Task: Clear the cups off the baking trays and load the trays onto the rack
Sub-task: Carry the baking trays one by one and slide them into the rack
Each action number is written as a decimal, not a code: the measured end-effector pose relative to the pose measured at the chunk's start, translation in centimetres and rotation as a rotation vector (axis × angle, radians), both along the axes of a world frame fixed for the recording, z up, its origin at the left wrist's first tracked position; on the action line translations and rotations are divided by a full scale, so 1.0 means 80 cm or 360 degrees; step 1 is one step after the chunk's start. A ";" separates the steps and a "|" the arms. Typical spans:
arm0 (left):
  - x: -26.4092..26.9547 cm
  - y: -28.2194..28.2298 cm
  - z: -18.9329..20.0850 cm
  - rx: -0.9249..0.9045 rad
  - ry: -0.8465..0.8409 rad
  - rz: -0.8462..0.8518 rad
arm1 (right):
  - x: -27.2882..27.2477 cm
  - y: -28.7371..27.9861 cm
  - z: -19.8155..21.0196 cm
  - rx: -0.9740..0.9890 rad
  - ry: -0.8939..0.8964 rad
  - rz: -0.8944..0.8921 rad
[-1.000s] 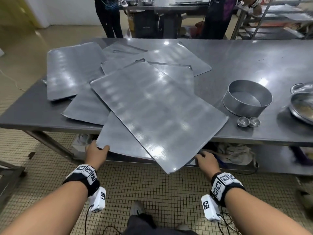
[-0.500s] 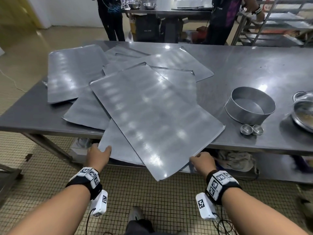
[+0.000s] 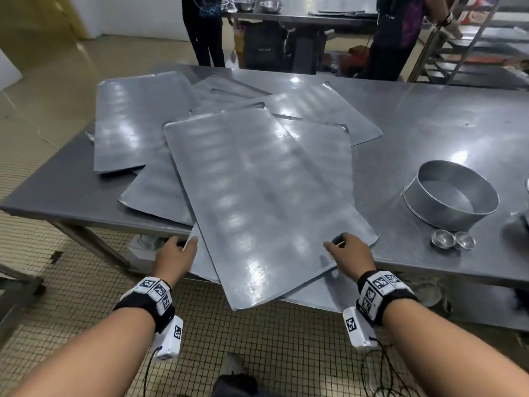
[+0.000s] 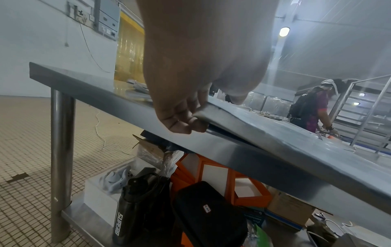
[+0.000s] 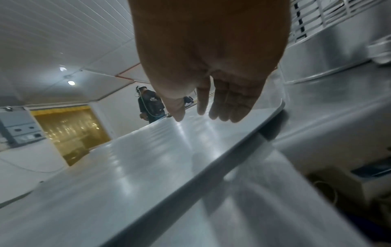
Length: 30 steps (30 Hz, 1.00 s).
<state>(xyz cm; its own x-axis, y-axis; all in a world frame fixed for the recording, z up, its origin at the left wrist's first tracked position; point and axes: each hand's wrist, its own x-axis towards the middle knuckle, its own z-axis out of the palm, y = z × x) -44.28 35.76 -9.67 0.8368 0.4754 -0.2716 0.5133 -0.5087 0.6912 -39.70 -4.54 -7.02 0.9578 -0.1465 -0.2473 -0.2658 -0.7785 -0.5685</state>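
Several flat metal baking trays lie in a loose pile on the steel table. The top tray points toward me and overhangs the near edge. My left hand grips a tray edge at the pile's near left; in the left wrist view its fingers curl under the tray with the thumb on top. My right hand is over the top tray's near right corner, fingers straight and relaxed above the sheet. Two small metal cups stand on the bare table to the right, off the trays.
A round metal tin stands behind the cups. A tray rack is at the far right, with two people standing beyond the table. Bags and boxes fill the shelf under the table.
My right hand rose from the tray edge below the table front onto the top tray's near right corner. The top tray swung round, more lengthwise toward me. My left hand kept its grip.
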 end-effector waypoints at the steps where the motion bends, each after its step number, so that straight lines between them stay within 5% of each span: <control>1: 0.004 0.000 0.004 -0.0017 0.0002 -0.0013 | 0.014 -0.008 0.001 -0.0028 -0.0022 -0.0017; 12: 0.034 -0.006 0.010 -0.0093 0.0008 -0.0116 | 0.120 -0.064 -0.023 -0.0242 0.0198 0.0033; 30: 0.077 -0.007 0.007 0.0008 0.0274 -0.0517 | 0.091 -0.121 -0.073 -0.0431 0.0269 -0.0163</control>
<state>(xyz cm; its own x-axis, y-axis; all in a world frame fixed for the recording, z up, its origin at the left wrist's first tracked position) -38.14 35.17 -9.11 0.8867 0.1940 -0.4198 0.4329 -0.6674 0.6060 -32.39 -14.24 -12.83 0.8835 -0.3221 -0.3402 -0.4235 -0.8596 -0.2860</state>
